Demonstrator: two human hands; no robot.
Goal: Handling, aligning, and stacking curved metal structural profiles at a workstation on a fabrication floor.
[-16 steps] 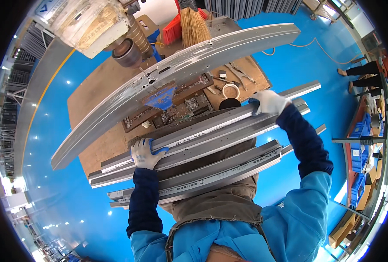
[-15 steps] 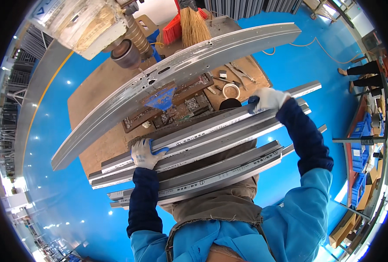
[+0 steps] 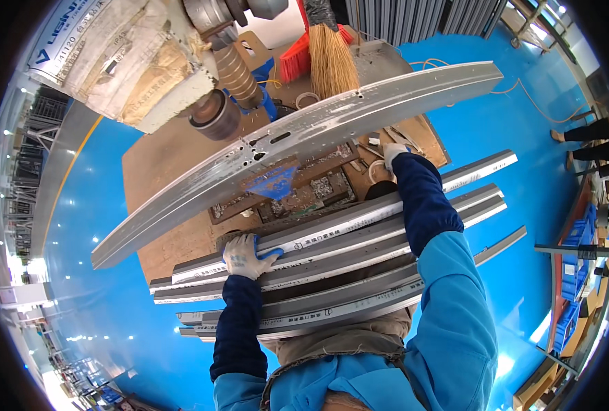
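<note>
A bright blue workshop floor (image 3: pixel 140 226) fills the head view, and a worn brown workbench (image 3: pixel 174 164) sits at its centre. Racks and shelving run along the rim at 9 and 3 o'clock, bent by the lens and too small to make out.

Across the bench, from 8 o'clock up to 2 o'clock, lies a long curved metal beam (image 3: pixel 304 137) with a few slots punched near its middle. It hides much of the bench behind it. Below it a shallow dark tray (image 3: pixel 304 192) holds a litter of metal chips and scraps, with a blue scoop-like piece (image 3: pixel 273 183) at its upper edge; the tray's far side is cut off by the beam.

A stack of straight aluminium profiles (image 3: pixel 345 267) rests near 6 o'clock, its lower bars partly covered by the person's body. The gloved left hand (image 3: pixel 246 255) lies on the top bar at about 7 o'clock, fingers curled over its edge. The gloved right hand (image 3: pixel 393 152) reaches past the stack toward 1 o'clock, beside a tape roll (image 3: pixel 375 171); whether it grips anything cannot be told.

At 12 o'clock stand a broom (image 3: pixel 332 58) and a ribbed hose (image 3: pixel 239 72).
</note>
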